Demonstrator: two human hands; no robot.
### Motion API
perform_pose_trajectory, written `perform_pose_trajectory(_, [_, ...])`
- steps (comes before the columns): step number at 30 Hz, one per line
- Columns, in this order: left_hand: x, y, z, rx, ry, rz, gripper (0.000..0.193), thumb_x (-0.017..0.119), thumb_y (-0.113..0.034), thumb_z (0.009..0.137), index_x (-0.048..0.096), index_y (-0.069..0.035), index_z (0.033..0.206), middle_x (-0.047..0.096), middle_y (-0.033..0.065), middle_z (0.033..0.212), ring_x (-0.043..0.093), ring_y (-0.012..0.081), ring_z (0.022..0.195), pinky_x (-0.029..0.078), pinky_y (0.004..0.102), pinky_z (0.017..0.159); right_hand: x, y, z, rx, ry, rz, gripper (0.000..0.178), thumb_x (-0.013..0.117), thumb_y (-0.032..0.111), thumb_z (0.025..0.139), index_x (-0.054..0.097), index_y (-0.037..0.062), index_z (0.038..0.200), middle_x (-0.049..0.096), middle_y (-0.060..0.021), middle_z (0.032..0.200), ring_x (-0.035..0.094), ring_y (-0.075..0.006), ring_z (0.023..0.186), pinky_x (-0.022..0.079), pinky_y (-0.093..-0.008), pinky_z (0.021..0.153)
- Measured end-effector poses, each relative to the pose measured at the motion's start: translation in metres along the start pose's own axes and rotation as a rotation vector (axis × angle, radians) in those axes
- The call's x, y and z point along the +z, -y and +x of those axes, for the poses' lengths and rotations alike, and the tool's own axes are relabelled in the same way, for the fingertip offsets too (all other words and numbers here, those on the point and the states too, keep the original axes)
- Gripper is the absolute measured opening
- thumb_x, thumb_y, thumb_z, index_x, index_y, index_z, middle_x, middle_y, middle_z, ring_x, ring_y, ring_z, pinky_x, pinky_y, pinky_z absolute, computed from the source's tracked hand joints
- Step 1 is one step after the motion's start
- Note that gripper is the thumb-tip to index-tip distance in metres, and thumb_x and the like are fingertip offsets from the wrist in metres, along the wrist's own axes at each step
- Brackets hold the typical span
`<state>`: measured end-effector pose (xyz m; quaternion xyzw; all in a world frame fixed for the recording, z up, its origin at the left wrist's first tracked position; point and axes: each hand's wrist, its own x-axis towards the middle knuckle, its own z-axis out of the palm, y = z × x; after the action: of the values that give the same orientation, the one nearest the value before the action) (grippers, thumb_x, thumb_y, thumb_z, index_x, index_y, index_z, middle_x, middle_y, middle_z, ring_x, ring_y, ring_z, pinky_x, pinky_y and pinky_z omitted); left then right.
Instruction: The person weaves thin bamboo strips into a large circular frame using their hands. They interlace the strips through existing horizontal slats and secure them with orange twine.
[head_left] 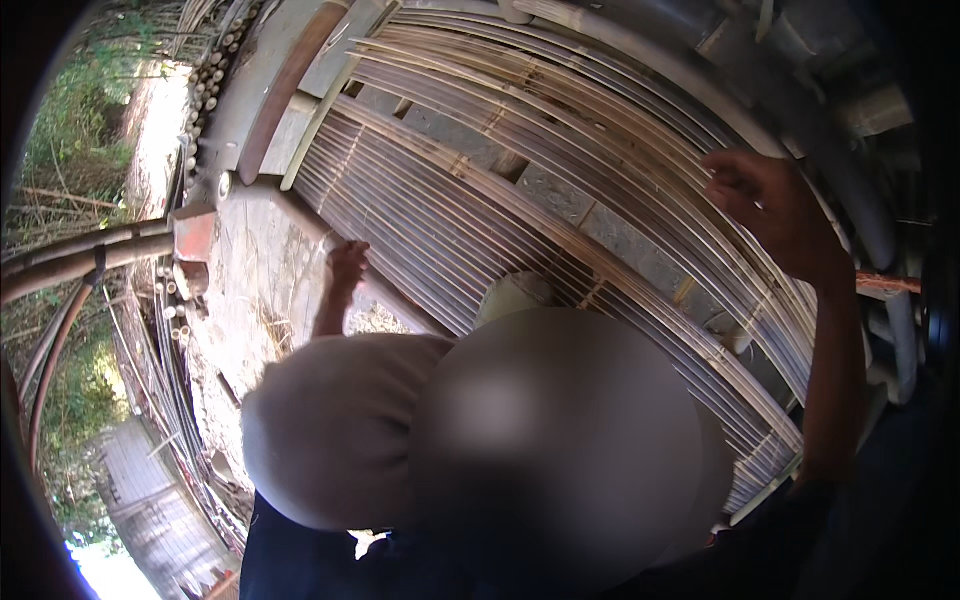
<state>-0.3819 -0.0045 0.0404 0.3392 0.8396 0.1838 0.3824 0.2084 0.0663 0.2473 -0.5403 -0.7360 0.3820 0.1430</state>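
Note:
A panel of narrow bamboo slats [420,215], tied with crosswise bindings, spans the middle of the head view. Along its far right side run long bamboo strips [600,130], with gaps between them. My right hand [765,205] is raised over these strips, fingers half bent and apart, with nothing visible in it. At the panel's left edge is my left hand [347,270], its fingers loosely curled and spread a little; nothing shows in it. A pale greenish rounded thing [512,295] rests on the slats, partly covered. Grey cloth [340,430] and a blurred round patch hide the lower middle.
A thick bamboo pole [325,235] borders the panel on the left, near a reddish block [193,232]. Stacked bamboo with cut ends [207,85] lies at the upper left. A brown pole [290,85] crosses beyond the panel. Dark poles [830,130] stand at the far right.

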Motion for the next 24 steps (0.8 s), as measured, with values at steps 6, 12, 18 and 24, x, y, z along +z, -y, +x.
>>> perform_pose_trajectory(6, [-0.071, -0.135, -0.04, 0.811, -0.009, 0.166, 0.027, 0.059, -0.022, 0.097, 0.074, 0.0, 0.092, 0.072, 0.0104, 0.079, 0.065, 0.0129, 0.073, 0.05, 0.0303, 0.067, -0.008, 0.052, 0.01, -0.264, 0.021, 0.052, 0.031, 0.066, 0.02, 0.092, 0.065, -0.0029, 0.114, 0.071, -0.0176, 0.097, 0.07, -0.0231, 0.089, 0.054, -0.0359, 0.079])
perform_pose_trajectory(12, [-0.078, -0.253, -0.079, 0.962, 0.057, 0.39, 0.028, 0.059, -0.023, 0.098, 0.07, 0.002, 0.092, 0.071, 0.0134, 0.082, 0.065, 0.0172, 0.072, 0.05, 0.0335, 0.067, 0.011, 0.112, 0.075, -0.382, 0.043, -0.235, 0.023, 0.065, 0.02, 0.089, 0.067, -0.0022, 0.095, 0.067, -0.0211, 0.084, 0.068, -0.0342, 0.082, 0.051, -0.0449, 0.076])
perform_pose_trajectory(18, [-0.076, -0.253, -0.053, 0.903, 0.188, 0.064, 0.02, 0.061, -0.012, 0.097, 0.07, 0.003, 0.088, 0.067, 0.0093, 0.075, 0.058, 0.0102, 0.066, 0.045, 0.0262, 0.059, 0.084, 0.119, 0.191, -0.147, 0.358, -0.471, 0.023, 0.058, 0.016, 0.093, 0.066, 0.0016, 0.109, 0.069, -0.0203, 0.095, 0.068, -0.0328, 0.088, 0.052, -0.0464, 0.08])
perform_pose_trajectory(24, [-0.102, -0.254, -0.031, 1.07, 0.338, -0.088, 0.016, 0.065, -0.008, 0.093, 0.069, 0.003, 0.082, 0.067, 0.0091, 0.073, 0.059, 0.0112, 0.061, 0.044, 0.0263, 0.055, 0.266, 0.137, 0.307, -0.386, -0.021, 0.138, 0.049, 0.061, 0.009, 0.094, 0.049, 0.0042, 0.141, 0.057, -0.0182, 0.138, 0.062, -0.0312, 0.118, 0.05, -0.0407, 0.106])
